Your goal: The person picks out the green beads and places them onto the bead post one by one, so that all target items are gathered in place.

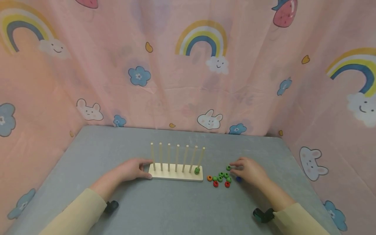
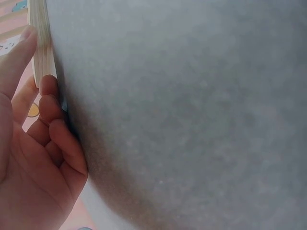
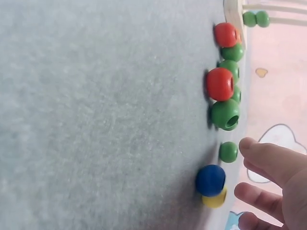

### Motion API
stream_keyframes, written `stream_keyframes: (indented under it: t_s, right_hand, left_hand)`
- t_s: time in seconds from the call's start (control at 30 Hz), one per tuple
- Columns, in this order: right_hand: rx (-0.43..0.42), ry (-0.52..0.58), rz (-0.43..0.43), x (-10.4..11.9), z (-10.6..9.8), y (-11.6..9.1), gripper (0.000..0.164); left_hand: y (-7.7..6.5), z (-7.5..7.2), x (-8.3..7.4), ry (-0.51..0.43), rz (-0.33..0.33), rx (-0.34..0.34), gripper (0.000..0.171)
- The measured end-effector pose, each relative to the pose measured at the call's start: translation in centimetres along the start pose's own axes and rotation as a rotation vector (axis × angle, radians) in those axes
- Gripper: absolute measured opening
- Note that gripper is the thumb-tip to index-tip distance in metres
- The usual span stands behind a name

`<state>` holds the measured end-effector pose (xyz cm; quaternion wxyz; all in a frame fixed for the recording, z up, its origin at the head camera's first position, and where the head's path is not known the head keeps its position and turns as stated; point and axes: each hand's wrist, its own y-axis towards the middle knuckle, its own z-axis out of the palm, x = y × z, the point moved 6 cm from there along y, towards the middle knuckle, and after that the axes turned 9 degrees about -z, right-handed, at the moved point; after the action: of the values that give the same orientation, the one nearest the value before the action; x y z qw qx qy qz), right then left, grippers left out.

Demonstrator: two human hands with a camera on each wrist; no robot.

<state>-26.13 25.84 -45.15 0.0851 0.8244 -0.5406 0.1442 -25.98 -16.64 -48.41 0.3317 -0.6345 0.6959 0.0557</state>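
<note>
A pale wooden peg board [image 1: 176, 175] with several upright pegs stands in the middle of the table. My left hand [image 1: 132, 169] grips its left end, thumb [image 2: 25, 42] at the front edge and fingers at the end. Two green beads [image 3: 255, 19] are stacked on the rightmost peg. My right hand [image 1: 249, 171] reaches over the loose beads from the right, thumb and fingers apart. Its fingertips are right by a small green bead [image 3: 229, 152] on the table. Close under that hand lie a blue bead [image 3: 210, 180] and a yellow bead [image 3: 215, 198], the yellow partly hidden.
Between board and right hand lies a cluster of green beads [image 1: 221, 175], with two red beads [image 1: 215, 184] in front and an orange bead [image 1: 209, 178] beside the board. The grey table [image 1: 176, 209] ends at a pink patterned curtain [image 1: 182, 98] behind and on both sides.
</note>
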Motion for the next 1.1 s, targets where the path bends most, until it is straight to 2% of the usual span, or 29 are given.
stream_keyframes:
  t_s: [0.2,0.5,0.83,1.1]
  right_hand:
    - [0.042,-0.002,0.021,-0.5,0.7,0.6,0.029]
    - [0.058,0.022,0.042,-1.2,1.5,1.0,0.027]
    - [0.047,0.023,0.03,-1.0,1.7,1.1,0.026]
    - [-0.008,0.039,0.031,-0.7,0.4,1.3,0.029]
  left_hand:
    - [-0.1,0.0,-0.3,-0.004,0.012,-0.006,0.066]
    - [-0.3,0.0,-0.2,-0.017,0.016,0.004,0.066]
    - [-0.2,0.1,0.0,-0.009,0.003,-0.002,0.066]
    - [-0.2,0.0,0.1,-0.023,-0.01,0.006,0.067]
